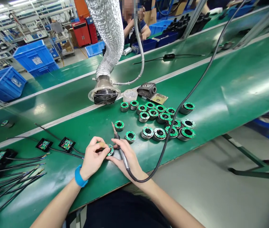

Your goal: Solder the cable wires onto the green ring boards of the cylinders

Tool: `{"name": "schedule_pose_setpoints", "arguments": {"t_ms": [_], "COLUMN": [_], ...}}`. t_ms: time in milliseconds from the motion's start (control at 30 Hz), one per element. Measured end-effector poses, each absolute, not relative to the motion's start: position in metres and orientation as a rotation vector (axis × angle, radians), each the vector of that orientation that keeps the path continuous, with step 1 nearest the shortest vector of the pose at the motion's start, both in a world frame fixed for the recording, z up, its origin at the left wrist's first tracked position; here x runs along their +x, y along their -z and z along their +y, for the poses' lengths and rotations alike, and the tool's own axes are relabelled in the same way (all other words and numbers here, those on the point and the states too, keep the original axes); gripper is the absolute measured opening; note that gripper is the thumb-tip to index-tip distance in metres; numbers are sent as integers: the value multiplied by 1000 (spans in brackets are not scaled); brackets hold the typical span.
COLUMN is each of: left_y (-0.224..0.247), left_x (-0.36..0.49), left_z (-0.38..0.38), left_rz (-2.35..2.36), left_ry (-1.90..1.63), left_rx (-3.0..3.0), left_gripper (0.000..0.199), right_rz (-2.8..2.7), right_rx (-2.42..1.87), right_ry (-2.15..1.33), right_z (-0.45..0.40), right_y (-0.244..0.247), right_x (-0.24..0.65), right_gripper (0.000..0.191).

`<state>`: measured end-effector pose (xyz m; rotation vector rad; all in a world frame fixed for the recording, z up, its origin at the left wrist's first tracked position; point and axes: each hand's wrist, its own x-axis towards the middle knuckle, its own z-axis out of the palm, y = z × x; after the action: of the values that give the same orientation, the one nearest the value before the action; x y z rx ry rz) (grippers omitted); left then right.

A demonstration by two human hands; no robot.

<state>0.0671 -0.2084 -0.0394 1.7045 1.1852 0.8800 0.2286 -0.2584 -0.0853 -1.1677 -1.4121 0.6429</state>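
Left grip (pixel 93 157) pinches a half-hidden green-topped ring (pixel 111 150) while right grip (pixel 132 157) clasps a soldering iron (pixel 124 158).

Here hangs the duct (pixel 110 34), silver and crinkled! Blue crates (pixel 31 60) well to its left, red cabinet (pixel 80 35) behind on that side, a person (pixel 146 31) beyond its right!

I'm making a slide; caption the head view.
Left hand touching a circuit-board ring, right hand holding a soldering iron, over a green bench.

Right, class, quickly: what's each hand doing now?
Left hand: closed, fingertips on a green-topped ring.
Right hand: partly closed, holding a soldering iron.
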Motion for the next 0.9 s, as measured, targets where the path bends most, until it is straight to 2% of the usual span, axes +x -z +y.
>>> {"name": "schedule_pose_setpoints", "arguments": {"t_ms": [133,167,333,900], "left_y": [37,37,40,50], "left_x": [67,67,69,69], "left_z": [-209,-209,-212,-217], "left_rz": [1161,1160,1168,1167], "left_ry": [-821,-818,-844,-935], "left_rx": [1697,1695,1692,1850], "left_gripper": [19,19,19,13], "right_rz": [-1205,-1141,-972,-1024], "right_rx": [-1196,-1211,-1167,-1148], "right_ry": [-579,-564,-594,-647], "right_z": [-276,-281,-297,-292], "right_y": [83,84,95,88], "right_x": [244,248,254,252], "right_gripper": [17,15,29,26]}}
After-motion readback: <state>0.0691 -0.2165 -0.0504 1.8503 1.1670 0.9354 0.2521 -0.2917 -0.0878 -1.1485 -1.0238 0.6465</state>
